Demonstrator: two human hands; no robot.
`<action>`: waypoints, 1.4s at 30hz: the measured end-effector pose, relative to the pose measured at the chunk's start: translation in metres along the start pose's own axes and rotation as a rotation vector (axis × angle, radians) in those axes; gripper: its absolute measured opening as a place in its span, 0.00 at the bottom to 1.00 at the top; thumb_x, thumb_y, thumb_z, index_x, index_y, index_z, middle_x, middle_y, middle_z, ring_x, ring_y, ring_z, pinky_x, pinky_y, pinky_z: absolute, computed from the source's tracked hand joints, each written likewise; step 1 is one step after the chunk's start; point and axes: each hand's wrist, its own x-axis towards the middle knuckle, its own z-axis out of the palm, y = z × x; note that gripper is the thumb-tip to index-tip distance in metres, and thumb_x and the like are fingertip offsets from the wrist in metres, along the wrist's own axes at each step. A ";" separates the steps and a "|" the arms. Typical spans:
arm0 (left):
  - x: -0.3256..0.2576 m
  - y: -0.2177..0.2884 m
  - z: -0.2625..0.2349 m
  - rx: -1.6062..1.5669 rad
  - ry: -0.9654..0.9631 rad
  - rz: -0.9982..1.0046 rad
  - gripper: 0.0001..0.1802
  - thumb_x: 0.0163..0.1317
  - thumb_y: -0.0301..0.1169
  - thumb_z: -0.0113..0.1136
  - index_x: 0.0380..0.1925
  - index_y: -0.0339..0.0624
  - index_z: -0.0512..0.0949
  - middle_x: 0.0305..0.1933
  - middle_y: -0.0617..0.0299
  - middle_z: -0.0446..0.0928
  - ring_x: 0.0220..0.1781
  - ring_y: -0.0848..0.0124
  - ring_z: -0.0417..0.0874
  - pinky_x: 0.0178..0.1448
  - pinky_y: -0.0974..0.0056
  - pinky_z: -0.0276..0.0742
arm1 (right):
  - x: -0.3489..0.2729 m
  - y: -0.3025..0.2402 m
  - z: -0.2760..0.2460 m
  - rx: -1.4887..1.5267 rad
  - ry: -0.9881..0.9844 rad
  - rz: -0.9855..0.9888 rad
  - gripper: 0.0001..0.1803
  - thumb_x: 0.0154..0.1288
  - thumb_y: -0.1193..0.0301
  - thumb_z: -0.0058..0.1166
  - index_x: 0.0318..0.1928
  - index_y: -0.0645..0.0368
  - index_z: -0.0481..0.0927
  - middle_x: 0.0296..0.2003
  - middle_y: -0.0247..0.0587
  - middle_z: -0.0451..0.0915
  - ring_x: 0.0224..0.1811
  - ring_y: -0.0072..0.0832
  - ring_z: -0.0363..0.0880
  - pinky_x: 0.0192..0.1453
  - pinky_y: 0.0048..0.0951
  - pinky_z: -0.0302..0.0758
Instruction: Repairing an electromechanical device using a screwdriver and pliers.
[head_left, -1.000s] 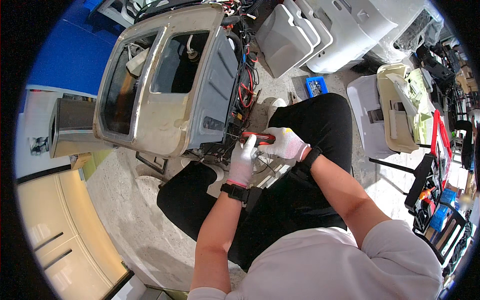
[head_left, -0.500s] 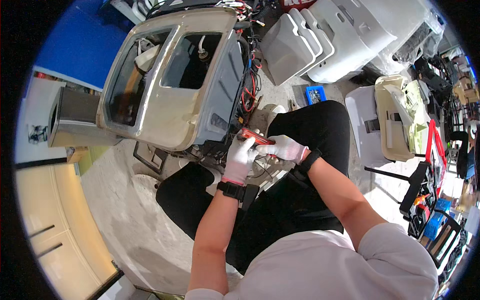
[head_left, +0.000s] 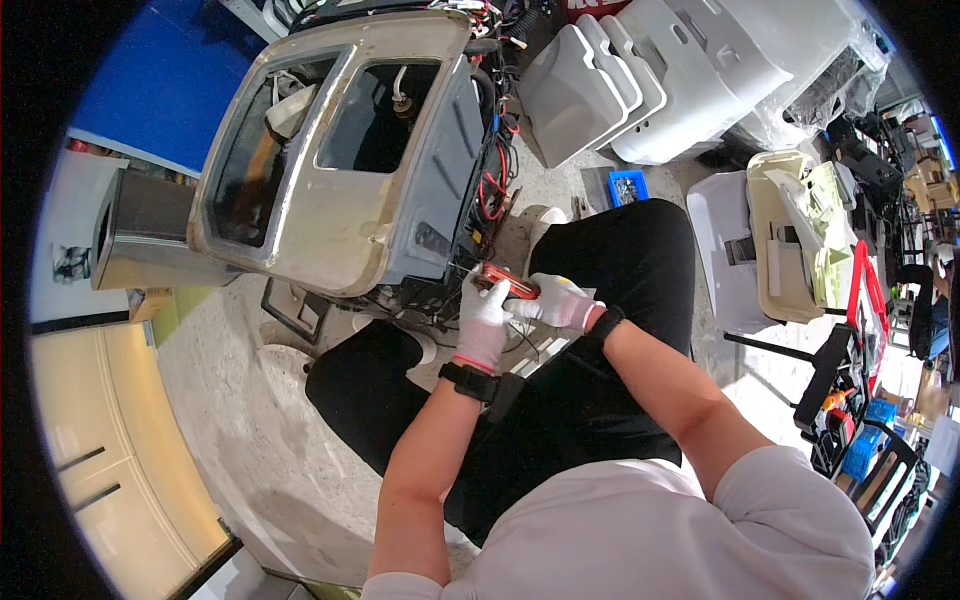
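Note:
In front of my knees, my left hand (head_left: 484, 318) and my right hand (head_left: 556, 302), both in white gloves, close round a slim red object (head_left: 510, 281). It is small and partly covered by my fingers, so its kind cannot be made out; it looks like a hand tool. My left fingers wrap its left end, and my right hand holds its right end. Just beyond my hands is a beige and grey machine body (head_left: 345, 215) with two window openings, loose red and dark wires (head_left: 490, 190) hanging along its right side.
A blue bin of small metal parts (head_left: 627, 187) sits on the floor past my right knee. Grey panels (head_left: 580, 90) lean together at the back. Beige shells (head_left: 785, 235) and a red-framed cart (head_left: 862, 310) stand on the right. Cabinets (head_left: 110, 440) line the left.
Both hands still grip the red object, and its angle has shifted slightly. The whole view has moved a little.

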 end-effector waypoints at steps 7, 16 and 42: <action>0.011 -0.009 -0.014 0.060 -0.029 0.046 0.23 0.62 0.24 0.55 0.55 0.39 0.62 0.50 0.52 0.72 0.47 0.62 0.79 0.46 0.59 0.80 | -0.002 -0.003 0.000 0.051 0.003 -0.026 0.45 0.46 0.34 0.57 0.45 0.68 0.77 0.35 0.56 0.80 0.42 0.47 0.80 0.45 0.40 0.73; -0.006 0.009 0.003 0.028 0.008 0.013 0.23 0.62 0.27 0.56 0.55 0.34 0.61 0.46 0.54 0.73 0.43 0.70 0.80 0.41 0.69 0.78 | 0.002 0.002 0.004 0.100 0.019 -0.064 0.41 0.47 0.37 0.58 0.43 0.66 0.79 0.29 0.51 0.81 0.35 0.43 0.81 0.40 0.37 0.74; -0.011 0.014 0.002 0.131 -0.003 0.015 0.16 0.63 0.24 0.54 0.51 0.36 0.66 0.48 0.55 0.75 0.47 0.67 0.79 0.46 0.66 0.77 | 0.001 -0.002 -0.002 0.033 -0.038 -0.065 0.36 0.52 0.42 0.59 0.45 0.64 0.78 0.33 0.50 0.81 0.37 0.39 0.81 0.43 0.35 0.74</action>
